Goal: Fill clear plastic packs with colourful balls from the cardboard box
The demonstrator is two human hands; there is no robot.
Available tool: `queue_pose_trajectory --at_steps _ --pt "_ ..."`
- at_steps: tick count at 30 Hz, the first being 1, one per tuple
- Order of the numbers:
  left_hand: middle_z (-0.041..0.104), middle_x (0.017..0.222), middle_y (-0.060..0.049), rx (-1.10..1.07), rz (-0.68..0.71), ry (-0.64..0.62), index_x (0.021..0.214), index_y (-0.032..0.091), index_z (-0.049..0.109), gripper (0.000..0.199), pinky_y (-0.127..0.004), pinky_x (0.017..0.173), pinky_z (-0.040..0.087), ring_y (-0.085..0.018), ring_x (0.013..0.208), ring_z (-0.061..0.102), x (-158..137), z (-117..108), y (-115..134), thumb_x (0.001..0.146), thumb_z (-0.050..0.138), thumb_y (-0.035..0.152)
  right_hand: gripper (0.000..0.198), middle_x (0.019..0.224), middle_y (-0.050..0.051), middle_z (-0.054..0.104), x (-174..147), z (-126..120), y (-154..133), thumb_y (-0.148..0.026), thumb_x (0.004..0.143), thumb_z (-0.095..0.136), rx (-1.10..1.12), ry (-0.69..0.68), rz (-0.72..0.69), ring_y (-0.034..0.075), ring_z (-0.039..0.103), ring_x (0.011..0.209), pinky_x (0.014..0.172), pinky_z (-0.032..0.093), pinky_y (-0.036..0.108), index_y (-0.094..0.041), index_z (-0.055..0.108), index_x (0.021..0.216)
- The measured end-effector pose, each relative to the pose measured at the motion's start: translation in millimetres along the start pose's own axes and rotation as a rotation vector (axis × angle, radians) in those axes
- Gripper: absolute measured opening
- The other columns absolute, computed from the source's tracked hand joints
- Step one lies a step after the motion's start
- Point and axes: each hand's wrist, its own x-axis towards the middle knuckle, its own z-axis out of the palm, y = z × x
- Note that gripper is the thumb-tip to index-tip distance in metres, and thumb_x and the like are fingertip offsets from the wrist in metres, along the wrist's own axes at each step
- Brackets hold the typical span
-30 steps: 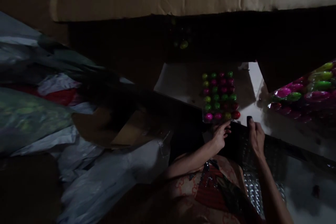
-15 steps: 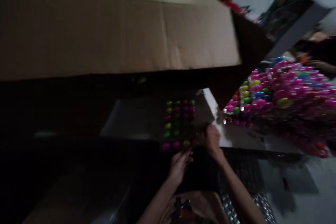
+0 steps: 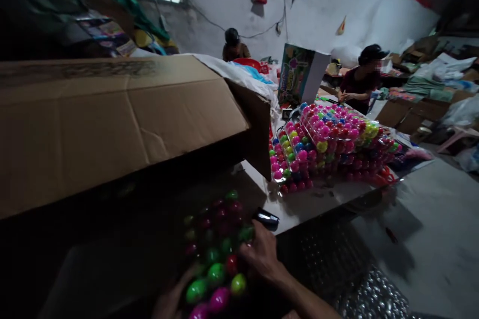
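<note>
A tray of shiny coloured balls [image 3: 216,274], pink, green, red and yellow, is in front of me, tilted, with its far end in shadow. Along its right edge, my right hand [image 3: 264,254] is closed with curled fingers. My left hand [image 3: 174,289], dark and blurred, is at the near left side of the tray; its fingers appear wrapped round the edge. Just beyond my right knuckles is a black glossy object [image 3: 267,218] whose kind I cannot make out. Over the tray's far side hangs the flap of a large cardboard box [image 3: 123,119].
Packed trays of coloured balls [image 3: 329,134] are piled on the table [image 3: 310,202] at right. A printed box [image 3: 297,75] stands behind them. Clear plastic trays [image 3: 374,294] lie below the table edge. Two people [image 3: 361,79] sit farther back.
My view has swung up and right, showing more of the room. The ball tray now appears larger and closer, and my left hand has shifted to its left side.
</note>
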Motion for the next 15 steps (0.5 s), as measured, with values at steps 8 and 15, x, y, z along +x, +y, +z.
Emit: queue_pose_trajectory --at_steps 8,15 --pt "0.065 0.116 -0.012 -0.218 0.086 -0.623 0.123 0.015 0.051 0.068 -0.038 0.083 0.055 -0.031 0.103 0.063 -93.6 180.3 84.1 0.065 0.079 0.036 0.068 0.124 0.009 0.061 -64.7 -218.7 19.8 -0.044 0.071 0.069 0.206 0.382 0.336 0.023 0.061 0.110 0.090 0.053 0.027 -0.016 0.056 0.131" --pt "0.062 0.072 -0.004 -0.323 0.136 -0.791 0.094 0.009 0.062 0.038 -0.024 0.053 0.046 -0.013 0.057 0.057 -64.5 369.0 244.3 0.062 0.075 0.026 0.068 0.097 0.007 0.065 -10.9 -364.3 16.6 -0.053 0.063 0.077 0.802 0.929 -0.046 0.014 0.062 0.076 0.061 0.051 0.020 -0.018 0.063 0.120"
